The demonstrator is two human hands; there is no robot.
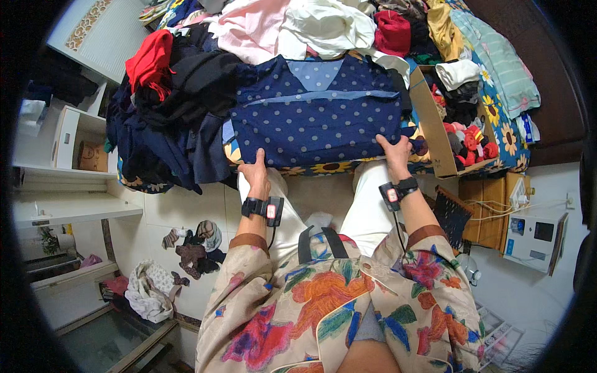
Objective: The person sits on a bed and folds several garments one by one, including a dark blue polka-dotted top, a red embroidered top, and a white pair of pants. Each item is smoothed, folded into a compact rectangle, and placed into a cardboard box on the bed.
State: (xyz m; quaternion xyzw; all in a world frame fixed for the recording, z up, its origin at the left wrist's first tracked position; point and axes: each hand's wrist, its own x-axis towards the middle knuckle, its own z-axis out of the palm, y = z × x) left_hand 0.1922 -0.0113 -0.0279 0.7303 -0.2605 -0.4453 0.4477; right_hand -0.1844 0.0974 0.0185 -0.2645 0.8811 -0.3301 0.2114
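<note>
A navy polka-dot garment (317, 123) lies spread on the bed, its lower part folded up so that a strip of lighter blue inside shows below the V-neck. My left hand (256, 173) is at its lower left corner, thumb on top and the fingers under the cloth. My right hand (396, 151) holds its lower right edge the same way. Dark clothes (186, 88) are heaped to the left, with a red fringed scarf (150, 63) on top. Beyond the garment lie a pink cloth (252, 28) and a white cloth (329, 28).
An open cardboard box (426, 126) of rolled socks stands at the right on the sunflower-print bedding (508, 135). White shelves (79, 212) flank the left side. Several clothes (193, 256) lie on the floor at the left. A wooden cabinet (485, 210) with cables is at the right.
</note>
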